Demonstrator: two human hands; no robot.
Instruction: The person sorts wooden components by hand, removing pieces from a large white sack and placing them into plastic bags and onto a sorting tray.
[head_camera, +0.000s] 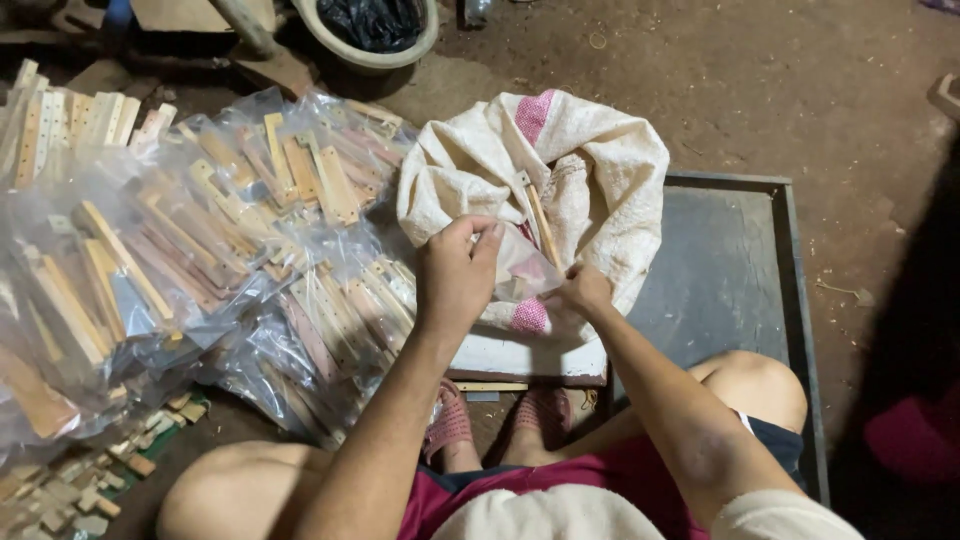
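My left hand (455, 272) pinches the top edge of a clear plastic bag (520, 268) that hangs in front of a cream woven sack (590, 170) with pink patches. My right hand (580, 290) grips the same bag at its lower right side. A thin wooden stick (543, 222) stands tilted behind the bag, inside the sack's mouth. The sack rests on a grey metal tray (730, 270). My knees and sandalled feet show below the hands.
A heap of clear bags filled with wooden slats (220, 250) lies at the left. Small wooden blocks (90, 480) are scattered at the lower left. A round basin with a black bag (370, 30) stands at the top. Brown dirt ground lies to the right.
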